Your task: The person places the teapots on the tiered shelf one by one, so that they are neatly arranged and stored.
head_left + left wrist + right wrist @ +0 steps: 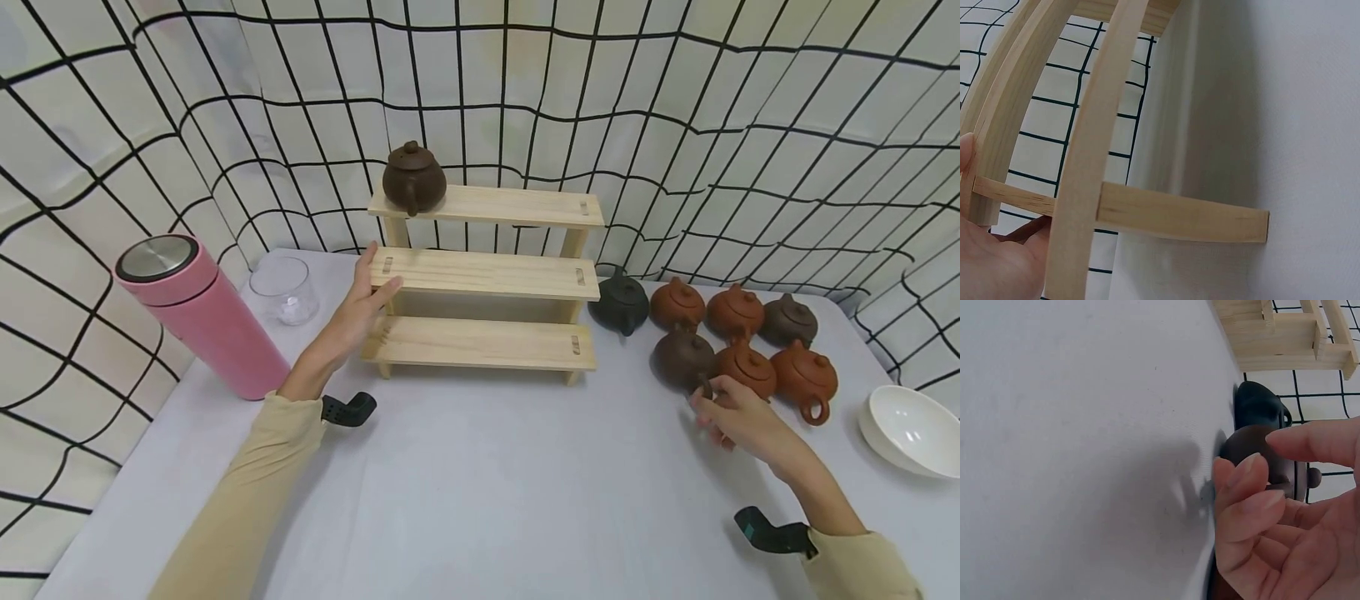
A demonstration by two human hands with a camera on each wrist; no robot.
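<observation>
My left hand point(356, 312) grips the left end of the middle board of a three-tier wooden display stand point(480, 343). In the left wrist view, part of that hand point(1004, 262) shows beside the stand's wooden side supports. A dark brown teapot point(415, 179) sits on the left of the top tier. At the right, my right hand point(742, 421) holds the handle of another dark brown teapot point(681, 358), at the front of a teapot group. The right wrist view shows its curled fingers point(1244, 515) against the pot; they partly hide the handle.
Beside the held pot stand a black teapot point(619, 302), several reddish-brown teapots point(804, 375) and a brown one point(789, 321). A white bowl point(911, 429) is far right. A pink flask point(206, 317) and a clear glass point(285, 290) stand left. Black wire grid point(502, 108) encloses the table.
</observation>
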